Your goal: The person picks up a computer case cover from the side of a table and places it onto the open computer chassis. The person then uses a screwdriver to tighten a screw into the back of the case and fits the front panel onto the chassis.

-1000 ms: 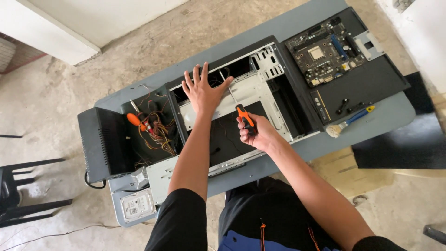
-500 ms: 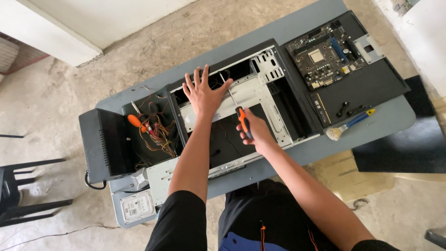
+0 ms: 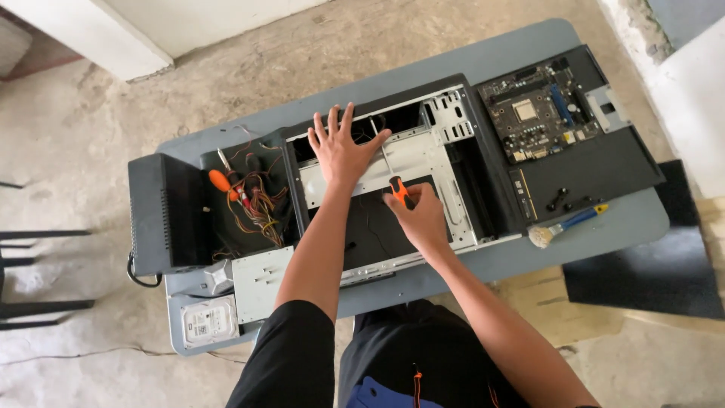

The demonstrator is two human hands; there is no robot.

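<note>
1. The left hand [image 3: 341, 151] lies flat on the metal tray inside the open computer case [image 3: 453, 196], its fingers spread wide and holding nothing.
2. The right hand [image 3: 420, 217] is wrapped around an orange-and-black screwdriver [image 3: 396, 181]; the shaft points up and away, with its tip on the tray just beside the left hand.
3. The case lies on its side in the middle of the grey table [image 3: 604, 234].
4. To the left of the case sit a black box [image 3: 162, 215] and a tangle of wires [image 3: 260, 208] with a second orange screwdriver [image 3: 223, 183] resting on it.
5. A hard drive [image 3: 209, 321] lies at the near left corner.
6. A circuit board [image 3: 532, 117] rests on a black panel [image 3: 596, 170] at the right, with a small brush [image 3: 563, 227] near it.
</note>
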